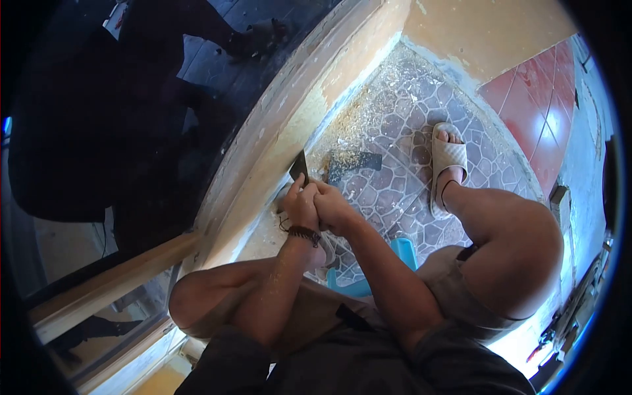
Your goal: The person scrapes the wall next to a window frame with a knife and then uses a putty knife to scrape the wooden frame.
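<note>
Both hands, left hand (300, 207) and right hand (331, 207), are clenching a scraper's handle; its blade (299, 168) is projecting beyond the grip, touching the wooden door frame (276, 125).

Bare forearms, dark braided bracelet (303, 233) on left wrist, khaki shorts (454, 289), dark top (368, 362) with short sleeves, possibly grey, beige ribbed slide sandal (447, 161), other foot hidden
</note>
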Motion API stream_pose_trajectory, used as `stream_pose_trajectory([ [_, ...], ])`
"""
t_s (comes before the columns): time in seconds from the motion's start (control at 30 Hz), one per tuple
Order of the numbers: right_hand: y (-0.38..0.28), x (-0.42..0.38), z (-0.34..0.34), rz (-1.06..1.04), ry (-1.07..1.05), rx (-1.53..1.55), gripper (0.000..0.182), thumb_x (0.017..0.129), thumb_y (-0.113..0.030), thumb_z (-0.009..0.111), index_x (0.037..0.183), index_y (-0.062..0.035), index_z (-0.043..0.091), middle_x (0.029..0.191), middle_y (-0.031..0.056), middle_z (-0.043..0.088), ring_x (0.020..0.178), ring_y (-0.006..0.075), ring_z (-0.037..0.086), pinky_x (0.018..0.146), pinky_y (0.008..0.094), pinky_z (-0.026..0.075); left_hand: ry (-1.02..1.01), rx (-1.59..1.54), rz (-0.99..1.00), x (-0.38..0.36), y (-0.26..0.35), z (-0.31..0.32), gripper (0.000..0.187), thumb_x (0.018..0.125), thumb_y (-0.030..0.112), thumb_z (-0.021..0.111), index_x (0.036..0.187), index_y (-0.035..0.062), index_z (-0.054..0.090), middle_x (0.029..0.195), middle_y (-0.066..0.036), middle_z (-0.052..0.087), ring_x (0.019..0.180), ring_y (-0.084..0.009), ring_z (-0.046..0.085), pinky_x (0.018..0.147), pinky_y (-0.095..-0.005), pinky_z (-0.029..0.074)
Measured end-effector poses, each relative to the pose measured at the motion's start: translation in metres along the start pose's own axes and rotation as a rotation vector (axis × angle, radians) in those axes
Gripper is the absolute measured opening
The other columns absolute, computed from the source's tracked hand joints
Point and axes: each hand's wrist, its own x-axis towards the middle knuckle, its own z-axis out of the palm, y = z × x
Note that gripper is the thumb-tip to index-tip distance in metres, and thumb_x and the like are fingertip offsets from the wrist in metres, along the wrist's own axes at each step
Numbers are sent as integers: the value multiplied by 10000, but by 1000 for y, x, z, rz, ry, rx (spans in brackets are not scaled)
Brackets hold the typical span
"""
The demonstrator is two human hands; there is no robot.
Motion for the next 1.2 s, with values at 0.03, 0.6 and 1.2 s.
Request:
stream_pose_trajectory([
  [0.03,-5,-1,0,-2,7,0,329,906,-123,397,1176,-122,586,727,38,563,499,108,483,367,262,354,3,12,15,4,-3,1,424,777,40,540,1179,-92,536,896,-64,578,764,-139,542,685,-252,445],
  [0.6,-19,6,-30,77,-43,-132,315,894,-128,435,1178,-121,571,694,27,557,456,96,475,355,253,358,47,-55,-65,-4,-6,27,523,722,57,592,1216,-94,512,1140,-155,591,977,-194,566,867,-267,434],
  [1.2,-18,20,-45,56,-79,-44,357,892,-119,402,1207,-108,569,697,39,554,458,105,462,355,262,326,26,-61,-107,5,-3,45,483,740,32,579,1207,-82,532,1062,-125,606,899,-179,566,806,-259,449],
])
